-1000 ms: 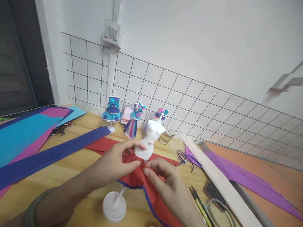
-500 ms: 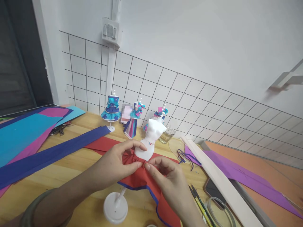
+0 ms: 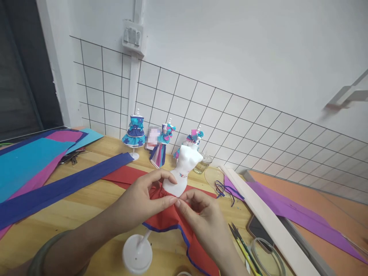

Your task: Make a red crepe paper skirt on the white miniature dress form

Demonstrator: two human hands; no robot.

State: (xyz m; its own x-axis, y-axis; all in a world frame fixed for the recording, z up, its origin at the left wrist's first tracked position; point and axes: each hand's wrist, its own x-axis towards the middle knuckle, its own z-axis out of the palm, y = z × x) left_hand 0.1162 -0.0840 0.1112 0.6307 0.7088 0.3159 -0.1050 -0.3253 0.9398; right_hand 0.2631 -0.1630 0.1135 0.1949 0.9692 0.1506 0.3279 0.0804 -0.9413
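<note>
A small white mannequin [image 3: 184,163] on a stand leans away from me, its round base [image 3: 137,253] toward the front. Around its lower part hangs a red skirt [image 3: 168,216] with a blue-trimmed hem, gathered at the top edge. My left hand [image 3: 143,195] is closed round the mannequin's hip, the thumb pressing the skirt's top edge. Beside that thumb, my right hand [image 3: 204,214] pinches the same edge between thumb and forefinger. Its other fingers curl in. The fabric right under the fingertips is hidden.
Dressed miniature mannequins [image 3: 134,130] stand along the wall. Blue fabric strips [image 3: 66,189] and layered turquoise cloth [image 3: 31,165] lie left. At right are yellow-and-black tweezers [image 3: 243,245], a phone [image 3: 260,232], a clear ring [image 3: 267,257], a pale strip [image 3: 267,218] and purple fabric [image 3: 301,218].
The mannequin's base has shifted slightly left and down. My left thumb has edged right, closer to my right fingertips. Both hands keep their hold on the skirt's top edge.
</note>
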